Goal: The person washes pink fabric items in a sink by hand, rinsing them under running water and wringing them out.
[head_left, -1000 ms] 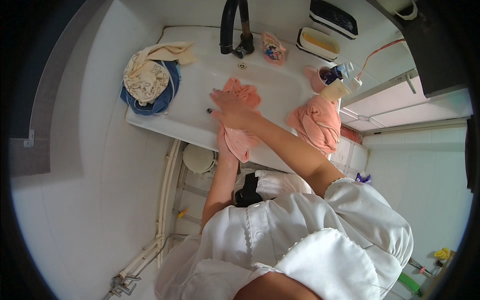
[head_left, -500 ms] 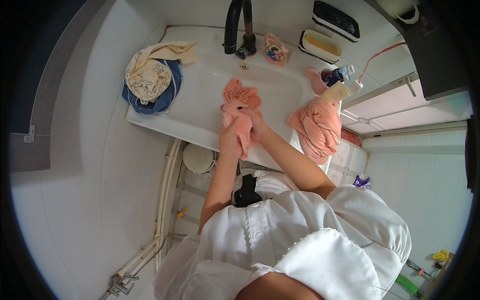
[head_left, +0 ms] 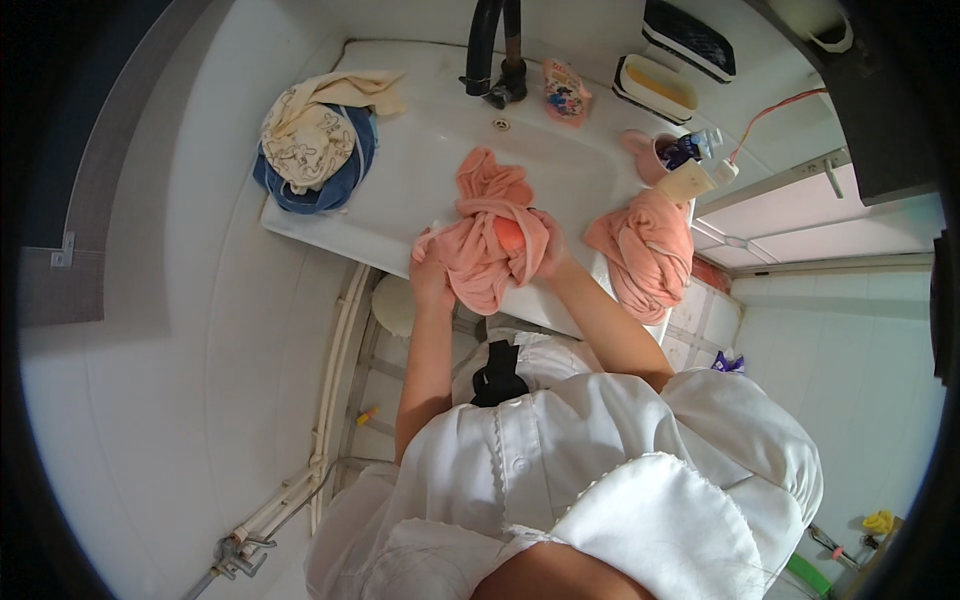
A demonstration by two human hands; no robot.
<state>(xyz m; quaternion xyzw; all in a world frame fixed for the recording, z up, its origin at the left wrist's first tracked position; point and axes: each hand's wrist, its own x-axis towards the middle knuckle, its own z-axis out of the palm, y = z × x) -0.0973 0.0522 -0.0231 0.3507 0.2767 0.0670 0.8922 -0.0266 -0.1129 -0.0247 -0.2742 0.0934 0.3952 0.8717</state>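
Observation:
A wet-looking coral-pink cloth [head_left: 478, 248] hangs partly opened between my hands at the sink's front, its far end lying in the white sink [head_left: 420, 130]. My left hand [head_left: 432, 278] grips its left edge. On the opposite side, my right hand [head_left: 552, 248] is closed on the cloth, some fingers hidden behind the fabric. Near the right hand a brighter orange-red patch shows among the folds; whether it is part of the cloth or a separate thing I cannot tell.
Cream printed and blue cloths [head_left: 315, 150] are heaped on the sink's left side. Another coral cloth [head_left: 645, 255] is bunched on the right rim, near a pink cup [head_left: 645, 152] holding tubes. Behind stand a black faucet [head_left: 483, 55], a pink packet [head_left: 566, 92] and a soap box [head_left: 655, 90].
My hands were close together around the bunched cloth; now they are apart, the left further left and the right further right, with the cloth spread wider between them. The view has shifted slightly.

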